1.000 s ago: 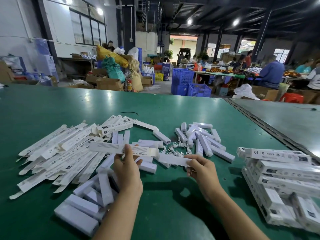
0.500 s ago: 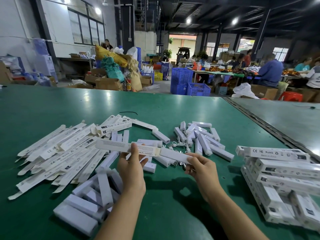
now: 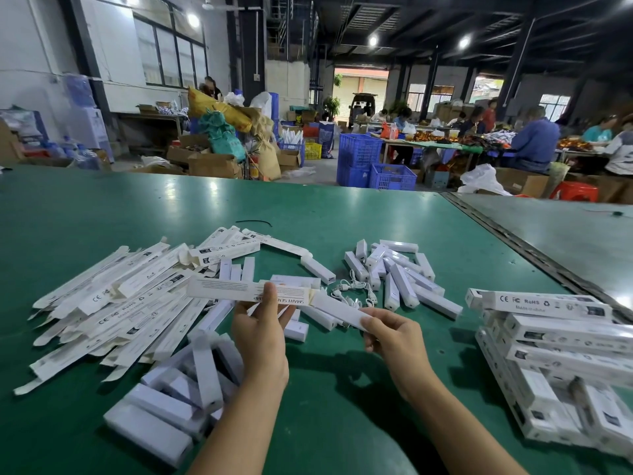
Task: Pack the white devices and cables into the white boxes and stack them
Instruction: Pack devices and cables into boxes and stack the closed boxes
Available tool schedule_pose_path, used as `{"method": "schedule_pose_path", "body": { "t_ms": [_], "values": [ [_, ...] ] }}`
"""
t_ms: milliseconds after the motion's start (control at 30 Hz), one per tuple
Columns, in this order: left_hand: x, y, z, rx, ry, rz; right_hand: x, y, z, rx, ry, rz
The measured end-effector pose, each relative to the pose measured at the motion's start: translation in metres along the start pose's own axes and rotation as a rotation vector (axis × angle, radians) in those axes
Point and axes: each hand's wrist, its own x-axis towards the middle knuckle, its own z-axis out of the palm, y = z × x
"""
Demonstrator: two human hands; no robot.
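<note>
Slim printed white box [image 3: 222,289], plain white device [image 3: 339,311] poking from its end.

Green table [image 3: 308,207]; blue crates [image 3: 359,156], cardboard boxes [image 3: 212,164], ceiling lights [image 3: 372,40], perhaps a van [image 3: 363,104] beyond.

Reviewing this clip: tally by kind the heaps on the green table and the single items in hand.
Heap of flat boxes: 1
Heaps of loose devices: 2
Cable tangle: 1
Stack of packed boxes: 1
Box in left hand: 1
Device in right hand: 1
Total: 7
</note>
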Motion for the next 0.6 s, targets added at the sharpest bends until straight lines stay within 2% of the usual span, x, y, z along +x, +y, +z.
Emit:
{"method": "schedule_pose_path", "body": {
  "t_ms": [333, 600],
  "values": [
    [-0.001, -0.004, 0.0, 0.09, -0.029, 0.011, 0.004, 0.004, -0.008, -0.132, 0.014, -0.048],
    [0.0, -0.01, -0.002, 0.089, -0.121, -0.05, 0.005, 0.004, -0.004, 0.269, 0.054, 0.096]
  ]
}}
